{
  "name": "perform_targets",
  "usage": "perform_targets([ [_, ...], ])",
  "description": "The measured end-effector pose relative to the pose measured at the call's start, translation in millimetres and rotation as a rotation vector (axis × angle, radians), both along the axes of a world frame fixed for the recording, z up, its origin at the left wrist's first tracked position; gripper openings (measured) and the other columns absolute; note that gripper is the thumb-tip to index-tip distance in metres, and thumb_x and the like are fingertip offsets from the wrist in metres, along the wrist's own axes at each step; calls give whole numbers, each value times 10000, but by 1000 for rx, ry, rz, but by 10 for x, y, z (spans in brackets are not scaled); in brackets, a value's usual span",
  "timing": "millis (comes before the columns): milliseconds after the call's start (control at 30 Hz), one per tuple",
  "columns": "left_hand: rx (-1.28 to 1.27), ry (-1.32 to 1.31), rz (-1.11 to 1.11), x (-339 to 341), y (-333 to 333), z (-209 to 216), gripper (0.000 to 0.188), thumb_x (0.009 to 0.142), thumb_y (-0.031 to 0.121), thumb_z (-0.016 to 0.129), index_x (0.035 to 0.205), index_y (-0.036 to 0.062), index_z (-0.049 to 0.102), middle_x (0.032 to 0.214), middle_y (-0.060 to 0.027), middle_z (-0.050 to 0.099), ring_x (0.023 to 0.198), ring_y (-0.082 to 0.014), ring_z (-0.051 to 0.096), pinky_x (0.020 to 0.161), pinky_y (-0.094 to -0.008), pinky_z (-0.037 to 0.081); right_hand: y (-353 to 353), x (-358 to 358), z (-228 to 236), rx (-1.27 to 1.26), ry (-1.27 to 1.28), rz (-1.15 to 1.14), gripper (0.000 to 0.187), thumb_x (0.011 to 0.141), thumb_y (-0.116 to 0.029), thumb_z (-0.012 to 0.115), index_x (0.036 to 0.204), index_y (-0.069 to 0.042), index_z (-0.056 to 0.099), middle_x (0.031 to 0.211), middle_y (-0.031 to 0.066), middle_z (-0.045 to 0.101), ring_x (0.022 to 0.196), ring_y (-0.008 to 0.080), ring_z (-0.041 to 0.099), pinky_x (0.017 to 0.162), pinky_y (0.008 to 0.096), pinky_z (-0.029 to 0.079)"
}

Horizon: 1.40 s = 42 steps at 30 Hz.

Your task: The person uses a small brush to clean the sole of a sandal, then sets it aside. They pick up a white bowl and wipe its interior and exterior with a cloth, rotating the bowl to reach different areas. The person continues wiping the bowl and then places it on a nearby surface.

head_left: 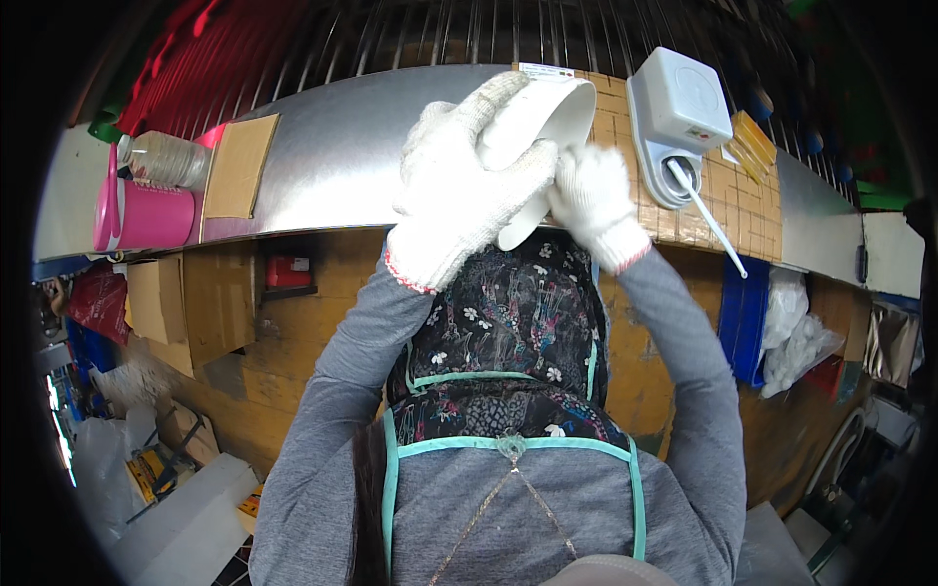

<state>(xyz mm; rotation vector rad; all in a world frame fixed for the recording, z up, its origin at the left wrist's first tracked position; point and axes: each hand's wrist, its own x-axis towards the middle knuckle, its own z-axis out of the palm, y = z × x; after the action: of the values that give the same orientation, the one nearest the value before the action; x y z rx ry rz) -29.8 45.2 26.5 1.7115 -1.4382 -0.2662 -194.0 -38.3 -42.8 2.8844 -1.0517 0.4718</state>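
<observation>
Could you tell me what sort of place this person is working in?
Probably a small workshop or packing bench: a metal-topped workbench, cardboard boxes stacked under it, and both gloved hands, left hand and right hand, holding a white plastic part.

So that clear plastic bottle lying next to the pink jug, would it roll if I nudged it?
Probably yes: the clear bottle lies on its side on the metal counter. It looks thin-walled, so likely light. The pink jug beside it might stop it rolling that way.

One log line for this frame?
left hand: grips white curved plastic shell | right hand: at its lower edge | above metal bench
</observation>
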Motion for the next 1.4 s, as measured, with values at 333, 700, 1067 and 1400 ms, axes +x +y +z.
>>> perform_targets([
  [333, -192, -97, -26, 27, -18, -144, 591, 788, 417, 742, 1289, 114, 664, 1159, -95, 703, 860, -276, 620, 814, -408, 535, 311, 60, -321, -91, -161, -39, 119, 798, -146, 646, 911, -125, 680, 1039, 47, 648, 951, 236, 597, 749, 397, 433],
  [700, -152, 188, -79, 218, -90, -311, 614, 811, 360, 735, 1347, 88, 607, 1170, -154, 674, 967, -277, 623, 885, -404, 514, 20, -129, 19, -68, -233, 206, 357, 808, -237, 686, 1112, -52, 656, 1268, 126, 619, 1209, 300, 533, 1061, 476, 376],
  [1067, -153, 9, 25, -9, 61, -190, 642, 749, 353, 759, 1321, 85, 642, 1106, -140, 676, 905, -249, 601, 819, -391, 534, 925, 34, -195, 403, -437, 6, 368, 865, -248, 630, 1174, -48, 639, 1269, 205, 626, 1226, 399, 538, 1120, 464, 334],
  [1400, -172, 295, -146, 244, 3, -319, 666, 741, 262, 748, 1370, 98, 603, 1095, -145, 626, 981, -245, 625, 859, -384, 529, 31, -224, -8, -155, 48, 128, 503, 893, -443, 639, 1313, -168, 604, 1449, 42, 553, 1392, 174, 445, 1167, 664, 176],
])
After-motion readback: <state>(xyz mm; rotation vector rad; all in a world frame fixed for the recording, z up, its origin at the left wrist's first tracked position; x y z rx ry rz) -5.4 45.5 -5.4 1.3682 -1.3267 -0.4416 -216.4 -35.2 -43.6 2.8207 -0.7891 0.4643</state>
